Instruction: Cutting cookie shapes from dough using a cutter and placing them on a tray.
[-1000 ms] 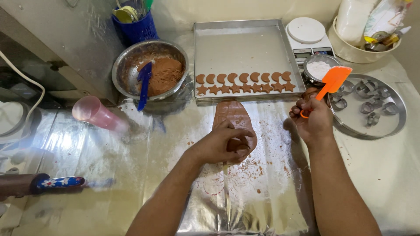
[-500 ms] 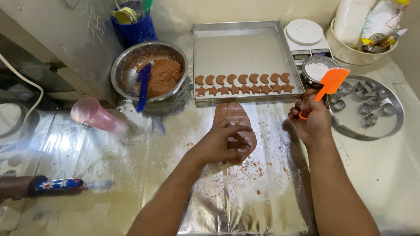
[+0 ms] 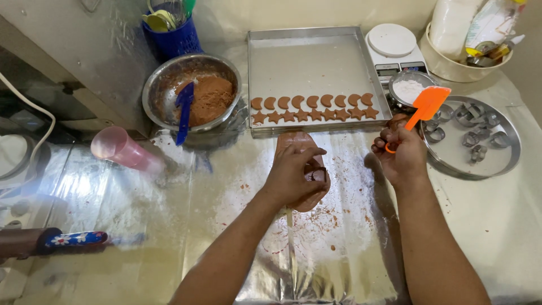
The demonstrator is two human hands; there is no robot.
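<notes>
Nearest, a foil-covered worktop (image 3: pixel 169 237) is seen, dusted with flour and brown crumbs. At its left edge a rolling pin (image 3: pixel 51 242) with a blue patterned handle is laid flat.

The left hand (image 3: pixel 293 172) is pressed palm-down on a rolled sheet of brown dough (image 3: pixel 302 141), fingers curled around a small cutter (image 3: pixel 317 174) that is mostly hidden; the grip on it cannot be told for sure. The dough sheet lies mid-worktop, just in front of the baking tray.

The right hand (image 3: pixel 402 153) is clenched around the handle of an orange spatula (image 3: pixel 424 107), blade raised and tilted toward the right.

A pink cup (image 3: pixel 121 149) is lying on its side, left of the dough. To the right, a round metal tray (image 3: pixel 505 155) with several metal cutters is set.

Further back, a rectangular baking tray (image 3: pixel 307 62) is placed, with two rows of brown cut-outs (image 3: pixel 313 108), crescents and stars, along its near edge. Left of it a steel bowl (image 3: pixel 164 90) of brown powder with a blue spatula (image 3: pixel 183 110) is seen. A small bowl of white flour (image 3: pixel 407 90) and a white kitchen scale (image 3: pixel 392 48) are set behind the right hand. A blue utensil holder (image 3: pixel 178 36) stands at the back.
</notes>
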